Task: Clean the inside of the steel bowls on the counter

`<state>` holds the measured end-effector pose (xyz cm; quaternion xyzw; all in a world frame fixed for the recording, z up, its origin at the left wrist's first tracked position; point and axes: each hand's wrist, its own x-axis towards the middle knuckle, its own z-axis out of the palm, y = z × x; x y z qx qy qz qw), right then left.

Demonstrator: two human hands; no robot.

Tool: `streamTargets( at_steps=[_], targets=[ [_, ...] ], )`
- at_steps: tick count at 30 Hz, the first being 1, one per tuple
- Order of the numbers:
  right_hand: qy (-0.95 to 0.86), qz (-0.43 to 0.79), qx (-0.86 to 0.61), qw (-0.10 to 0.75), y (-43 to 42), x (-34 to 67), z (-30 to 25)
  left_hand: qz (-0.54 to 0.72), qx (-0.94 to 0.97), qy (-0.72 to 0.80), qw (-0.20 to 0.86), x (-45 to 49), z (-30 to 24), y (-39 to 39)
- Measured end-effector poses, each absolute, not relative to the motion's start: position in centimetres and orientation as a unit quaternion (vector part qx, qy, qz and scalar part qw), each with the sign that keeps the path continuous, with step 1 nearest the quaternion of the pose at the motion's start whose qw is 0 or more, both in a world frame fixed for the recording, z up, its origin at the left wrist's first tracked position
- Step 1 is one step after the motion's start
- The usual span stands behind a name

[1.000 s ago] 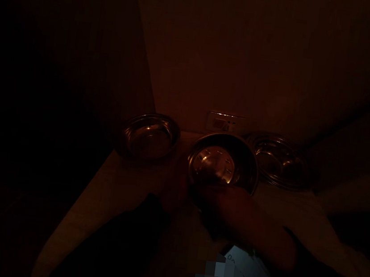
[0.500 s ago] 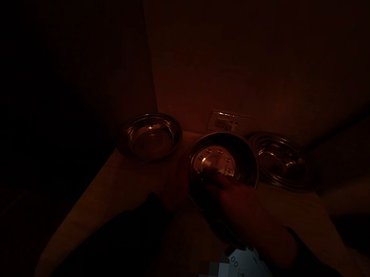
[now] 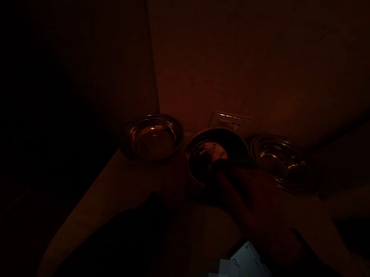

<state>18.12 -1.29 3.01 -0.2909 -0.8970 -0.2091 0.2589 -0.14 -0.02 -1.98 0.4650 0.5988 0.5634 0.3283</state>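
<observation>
The scene is very dark. Three shiny steel bowls stand in a row on a pale counter (image 3: 102, 209). The middle steel bowl (image 3: 208, 152) is tilted towards me. My left hand (image 3: 176, 178) sits at its left rim and seems to grip it. My right hand (image 3: 251, 200) comes in from the lower right, its fingertips resting inside the bowl over the near side. The darkness hides how those fingers are set. Dark sleeves cover both forearms.
A second steel bowl (image 3: 153, 137) stands at the left and a third steel dish (image 3: 283, 162) at the right, both against the wall. A wall socket (image 3: 229, 121) sits just behind the middle bowl. A white card (image 3: 253, 266) shows near the bottom edge. The counter's left edge drops into darkness.
The middle bowl has moved a little away from me and up. My right hand has slid forward from its near rim into the bowl, covering more of the inside.
</observation>
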Motion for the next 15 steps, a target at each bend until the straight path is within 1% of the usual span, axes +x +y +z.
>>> streamTargets(
  at_steps=[2, 3, 7, 9, 12, 15],
  targets=[
    [-0.911, -0.196, -0.263, 0.248, -1.7, 17.1, 2.0, 0.56, 0.454, 0.617, 0.315, -0.1, -2.0, -0.1],
    [-0.919, -0.171, -0.262, 0.241, -1.8, 16.6, 1.4, 0.554, 0.449, 0.626, 0.316, 0.0, -2.0, -0.1],
    [-0.928, -0.004, -0.305, 0.213, -1.9, 15.6, 0.1, 0.536, 0.438, 0.649, 0.316, 0.1, -2.2, -0.1],
    [-0.933, 0.049, -0.306, 0.182, -1.6, 15.8, 0.1, 0.537, 0.429, 0.657, 0.31, 0.1, -2.3, -0.1],
    [-0.946, 0.083, -0.284, 0.134, -1.0, 16.6, 0.5, 0.554, 0.417, 0.645, 0.32, 0.1, -2.1, 0.0],
    [-0.952, 0.09, -0.275, 0.103, -0.7, 17.3, 0.8, 0.561, 0.424, 0.628, 0.333, 0.3, -1.6, -0.1]
  ],
)
